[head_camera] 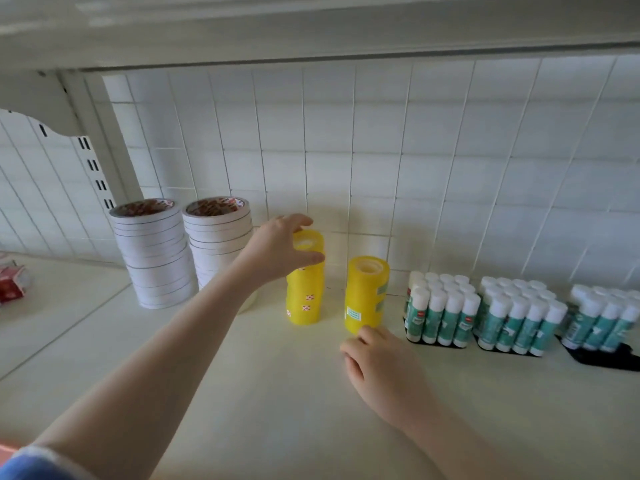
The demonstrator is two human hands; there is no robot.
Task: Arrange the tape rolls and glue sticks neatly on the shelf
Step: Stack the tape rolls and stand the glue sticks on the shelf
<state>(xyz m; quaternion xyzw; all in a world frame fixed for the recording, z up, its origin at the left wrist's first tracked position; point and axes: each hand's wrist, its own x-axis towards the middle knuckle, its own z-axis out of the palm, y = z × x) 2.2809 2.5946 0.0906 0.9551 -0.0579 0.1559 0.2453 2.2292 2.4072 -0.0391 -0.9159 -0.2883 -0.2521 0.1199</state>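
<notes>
Two upright stacks of yellow tape rolls stand mid-shelf. My left hand (281, 250) grips the top of the left yellow stack (305, 292), which looks slightly uneven. My right hand (379, 365) rests on the shelf with its fingertips touching the base of the right yellow stack (366, 293). Two tall stacks of white tape rolls (152, 252) (216, 237) stand to the left. Three packs of green-and-white glue sticks (441, 308) (519, 315) (604, 318) stand in black trays to the right.
The cream shelf board (277, 393) has a white wire-grid back panel (381, 150) and another shelf close overhead. A red-and-white packet (12, 282) lies at the far left edge. A partly hidden pale roll sits behind my left forearm.
</notes>
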